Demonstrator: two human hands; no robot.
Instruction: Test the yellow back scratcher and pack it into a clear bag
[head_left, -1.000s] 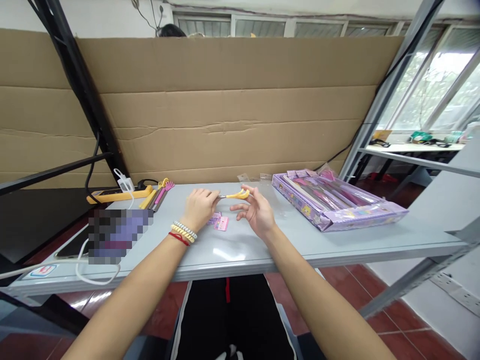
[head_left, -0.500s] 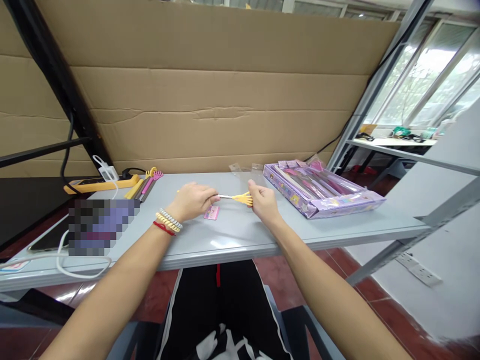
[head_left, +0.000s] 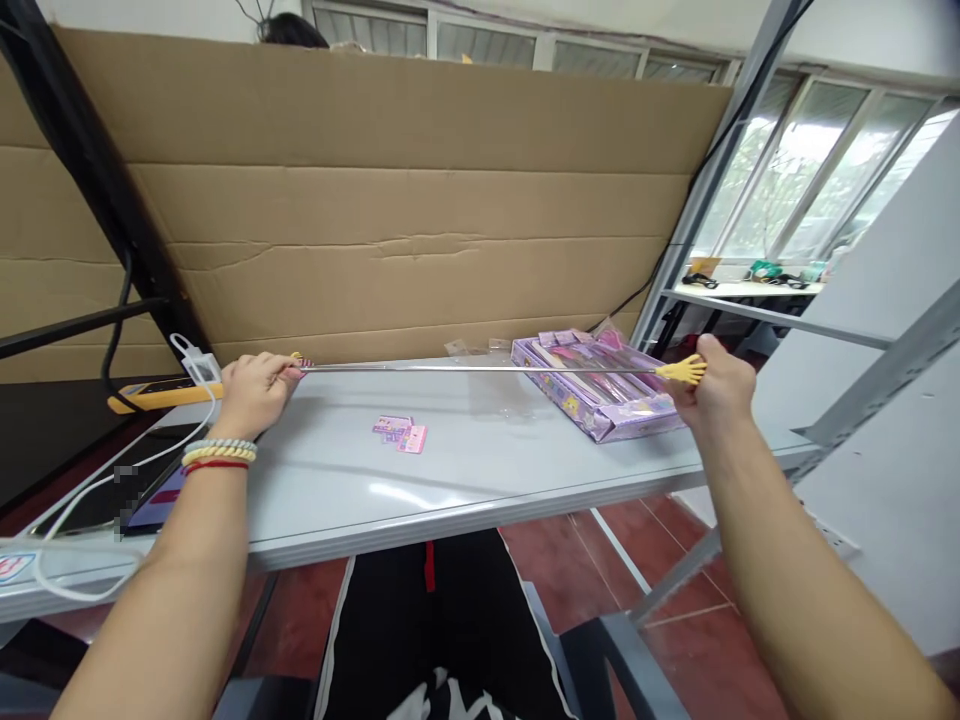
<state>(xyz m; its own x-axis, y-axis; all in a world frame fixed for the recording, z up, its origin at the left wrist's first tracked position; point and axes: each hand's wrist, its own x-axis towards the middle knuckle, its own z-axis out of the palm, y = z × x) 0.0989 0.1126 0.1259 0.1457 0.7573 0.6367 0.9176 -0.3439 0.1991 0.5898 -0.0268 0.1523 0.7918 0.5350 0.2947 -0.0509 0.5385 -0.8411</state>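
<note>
A telescopic back scratcher (head_left: 450, 369) stretches level above the table, its thin metal rod drawn out long. At the left, my left hand (head_left: 256, 390) is closed round its handle end, which the fingers hide. My right hand (head_left: 720, 385) grips the yellow claw-shaped head at the other end, to the right of the purple display box (head_left: 600, 420). In that box lie more packaged pieces under clear plastic. Several small pink and purple tags (head_left: 412, 438) lie on the table below the rod. Behind my left hand, yellow and pink claw tips (head_left: 302, 359) peek out.
Cardboard (head_left: 420, 210) stands along the back of the grey table (head_left: 337, 500). Clear plastic (head_left: 499, 385) lies left of the box. White cables (head_left: 82, 490), a charger and a yellow-orange object (head_left: 161, 397) sit at the left. A metal post (head_left: 697, 210) rises behind the right end.
My hands have moved far apart, left hand leftward and right hand rightward, and the back scratcher's rod has lengthened between them. The view has shifted, showing more tags on the table.
</note>
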